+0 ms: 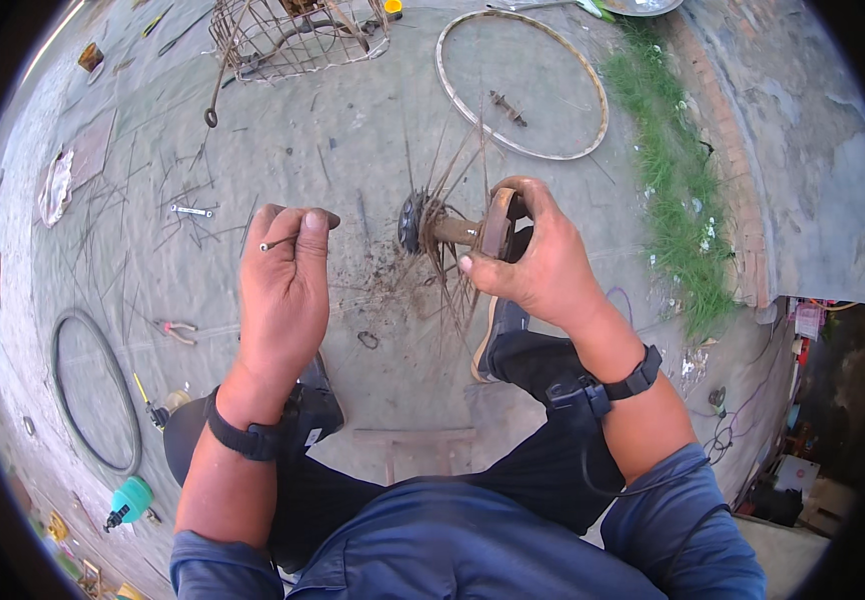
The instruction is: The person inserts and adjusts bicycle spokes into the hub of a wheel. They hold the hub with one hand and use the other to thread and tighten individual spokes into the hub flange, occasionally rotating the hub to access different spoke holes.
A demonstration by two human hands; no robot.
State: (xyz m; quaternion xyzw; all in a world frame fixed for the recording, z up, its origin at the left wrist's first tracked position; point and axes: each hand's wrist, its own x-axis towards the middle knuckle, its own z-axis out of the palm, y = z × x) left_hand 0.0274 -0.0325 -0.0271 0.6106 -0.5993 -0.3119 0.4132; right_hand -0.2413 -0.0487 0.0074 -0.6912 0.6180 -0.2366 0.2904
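My right hand (543, 250) grips a rusty bicycle wheel hub (458, 230) by its right end, thumb below and fingers over the top. A black toothed sprocket (413, 222) sits on the hub's left end. Loose, thin spokes (443, 270) fan out from the hub above and below. To the left, my left hand (288, 260) is closed with the thumb pressed on the fingers. A thin metal spoke (271, 245) pokes out of it, its small shiny tip toward the left. The rest of that spoke is mostly hidden by the fingers. The two hands are apart.
A bare wheel rim (440, 65) lies at the far right, a wire basket (298, 50) at the far middle. Left are scattered spokes, a wrench (193, 211), pliers (178, 330), a tyre (57, 370) and a green bottle (131, 500). Grass (673, 200) borders a wall on the right.
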